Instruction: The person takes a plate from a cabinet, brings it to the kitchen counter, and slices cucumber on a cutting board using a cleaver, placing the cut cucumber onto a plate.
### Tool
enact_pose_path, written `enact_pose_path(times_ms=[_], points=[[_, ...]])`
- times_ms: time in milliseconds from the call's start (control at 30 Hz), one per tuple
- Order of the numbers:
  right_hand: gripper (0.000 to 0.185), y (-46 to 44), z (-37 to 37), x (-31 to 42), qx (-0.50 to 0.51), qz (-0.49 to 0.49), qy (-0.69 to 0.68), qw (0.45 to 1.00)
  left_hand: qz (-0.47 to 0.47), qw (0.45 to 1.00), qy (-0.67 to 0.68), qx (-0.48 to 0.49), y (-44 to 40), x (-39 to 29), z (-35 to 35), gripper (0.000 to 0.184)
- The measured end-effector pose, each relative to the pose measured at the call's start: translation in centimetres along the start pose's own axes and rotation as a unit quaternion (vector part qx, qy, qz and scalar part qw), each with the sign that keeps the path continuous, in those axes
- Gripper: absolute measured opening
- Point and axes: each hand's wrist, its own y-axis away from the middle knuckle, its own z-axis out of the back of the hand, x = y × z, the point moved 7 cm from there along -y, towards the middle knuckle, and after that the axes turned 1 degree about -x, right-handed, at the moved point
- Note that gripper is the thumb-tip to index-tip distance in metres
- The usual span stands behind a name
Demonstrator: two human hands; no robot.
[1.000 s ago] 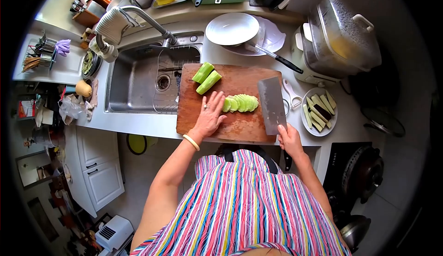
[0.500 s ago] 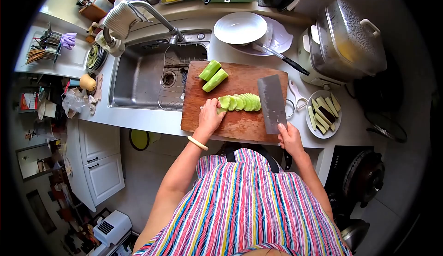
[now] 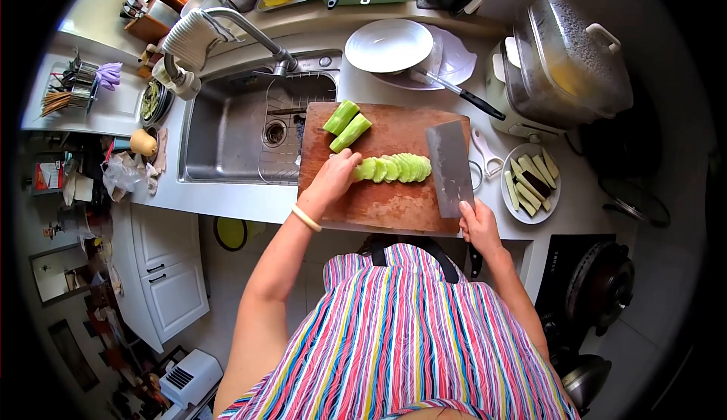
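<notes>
On the wooden cutting board (image 3: 379, 212) lies an overlapping row of pale green vegetable slices (image 3: 397, 168). Two longer peeled green vegetable pieces (image 3: 351, 132) rest side by side near the board's top left corner. My left hand (image 3: 333, 177) is at the left end of the row, just below those pieces. Its fingers are drawn together, and whatever is under the fingertips is hidden. My right hand (image 3: 478, 223) is closed around the handle of a cleaver (image 3: 450, 168). The broad blade is just right of the slices, over the board's right side.
Right of the board sit a white peeler (image 3: 487, 153) and a plate of cut eggplant strips (image 3: 531, 212). A metal sink (image 3: 227, 128) adjoins the board's left edge. Behind are a white frying pan (image 3: 388, 45) and a steamer (image 3: 572, 64); a stove (image 3: 579, 284) stands at right.
My left hand has moved up from the row's left end toward the two long pieces. My right hand still holds the cleaver in nearly the same place on the board.
</notes>
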Motion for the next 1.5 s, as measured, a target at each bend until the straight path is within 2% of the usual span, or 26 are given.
enact_pose_path(times_ms=[100,200,333,433,567,700,800,933,1067,1200,1267,1333,1400,1433,1500], points=[[0.023,0.2,-0.2,0.7,0.0,0.009,0.01,1.0,-0.033,0.999,0.04,0.002,-0.9,-0.3,-0.4,0.039],[0.023,0.5,0.2,0.5,-0.002,0.012,0.006,1.0,-0.014,0.998,0.059,-0.003,-0.4,-0.8,-0.1,0.052],[0.024,0.7,0.7,-0.2,-0.012,0.003,-0.007,1.0,-0.017,0.99,0.087,-0.107,0.2,-2.8,0.1,0.075],[0.024,0.8,0.8,-0.2,-0.017,0.002,-0.007,1.0,-0.042,0.989,0.088,-0.11,0.2,-3.0,-2.6,0.074],[0.024,0.9,0.8,0.3,-0.02,0.005,0.005,1.0,-0.001,0.98,0.126,-0.154,1.0,-1.4,-5.2,0.075],[0.023,1.0,0.7,1.8,-0.042,0.042,0.093,0.994,0.038,0.977,-0.023,-0.207,0.1,-4.9,-2.8,0.067],[0.022,0.9,0.9,2.0,-0.053,0.069,0.152,0.984,0.046,0.986,-0.059,-0.148,-1.2,-4.4,-4.2,0.062],[0.021,0.8,1.0,1.8,-0.058,0.101,0.191,0.975,-0.019,0.989,-0.018,-0.144,-0.6,-3.9,-4.7,0.055],[0.021,1.0,1.2,1.9,-0.065,0.094,0.185,0.976,-0.004,0.984,0.034,-0.175,-0.5,-5.3,-3.7,0.064],[0.021,1.0,1.4,1.3,-0.062,0.08,0.194,0.976,-0.033,0.99,0.049,-0.125,-1.1,-4.8,-5.5,0.068],[0.02,1.1,1.5,1.5,-0.087,0.111,0.263,0.954,-0.02,0.988,-0.003,-0.153,-1.1,-5.7,-4.1,0.072],[0.025,1.3,1.4,1.7,-0.111,0.15,0.309,0.933,0.012,0.984,-0.066,-0.167,-1.4,-7.0,-2.8,0.075],[0.032,1.3,0.5,2.4,-0.129,0.2,0.334,0.912,0.005,0.985,-0.071,-0.158,-2.3,-7.6,-3.7,0.078],[0.045,0.9,0.2,2.1,-0.113,0.153,0.375,0.907,0.004,0.987,-0.062,-0.15,-2.8,-7.9,-4.1,0.077],[0.047,0.3,-0.5,2.0,-0.122,0.187,0.402,0.888,-0.004,0.989,-0.066,-0.13,-3.9,-8.6,-4.4,0.073]])
